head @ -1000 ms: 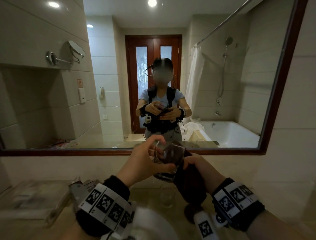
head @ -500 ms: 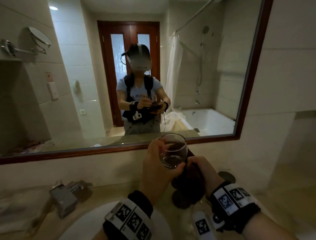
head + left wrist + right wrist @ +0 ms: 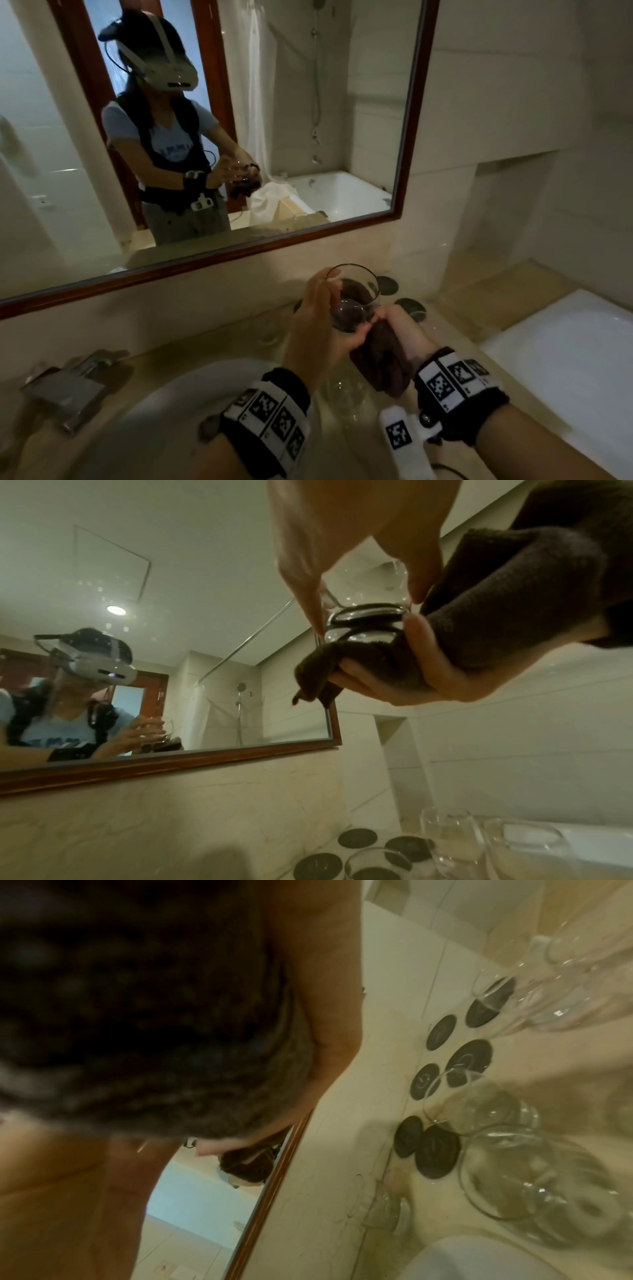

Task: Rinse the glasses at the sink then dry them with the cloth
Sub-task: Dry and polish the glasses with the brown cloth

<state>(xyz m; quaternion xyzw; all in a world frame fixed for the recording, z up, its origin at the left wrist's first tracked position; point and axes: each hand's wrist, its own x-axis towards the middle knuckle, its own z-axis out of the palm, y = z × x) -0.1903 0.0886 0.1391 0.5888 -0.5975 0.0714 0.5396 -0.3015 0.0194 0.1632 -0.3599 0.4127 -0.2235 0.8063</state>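
Note:
A clear glass is held up over the counter. My left hand grips it by the side, fingers on the far wall and thumb near the base. My right hand holds a dark brown cloth bunched against the lower right of the glass. In the left wrist view the cloth wraps under the thick glass base, with the right hand cupping it. The right wrist view is mostly filled by the cloth.
The white sink basin lies at lower left, with a metal faucet beside it. Several empty glasses and round dark coasters stand on the marble counter below my hands. A framed mirror runs along the wall.
The head view has swung right and down. Both hands kept their hold, and the cloth hand has come up closer against the base of the glass.

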